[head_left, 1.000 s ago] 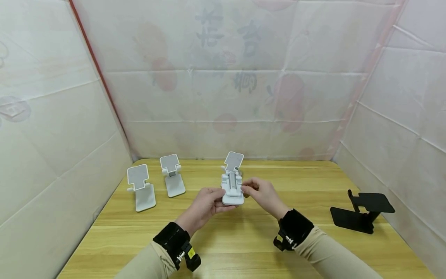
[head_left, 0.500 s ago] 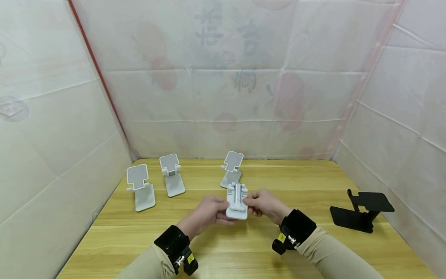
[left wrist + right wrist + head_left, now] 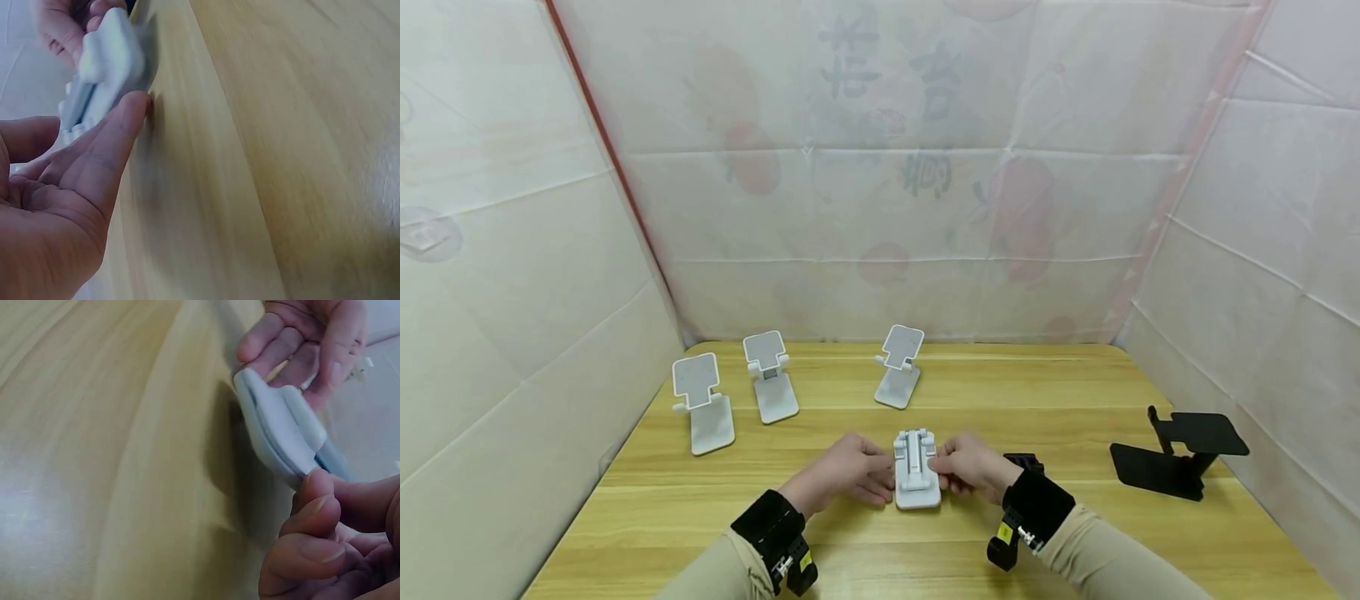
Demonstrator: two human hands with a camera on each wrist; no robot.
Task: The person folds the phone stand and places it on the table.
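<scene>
A folded white phone stand (image 3: 917, 492) is just over the middle of the table, its hinged side up. My right hand (image 3: 973, 467) pinches its right edge between thumb and fingers, which shows closely in the right wrist view, where the phone stand (image 3: 281, 425) looks slightly tilted. My left hand (image 3: 850, 471) is at the left edge. In the left wrist view its thumb is apart from the stand (image 3: 115, 56) and its fingers are extended beside it. Whether those fingertips touch the stand I cannot tell.
Three unfolded white phone stands are at the back: one far left (image 3: 711, 425), one beside it (image 3: 777, 398) and one near the middle (image 3: 897, 387). An unfolded black stand (image 3: 1157, 471) is on the right. Cloth walls enclose the wooden table (image 3: 1037, 392).
Both hands have brought the folded phone stand down and towards me, away from the middle rear stand. The left hand's thumb has come off it; the right hand keeps its pinch.
</scene>
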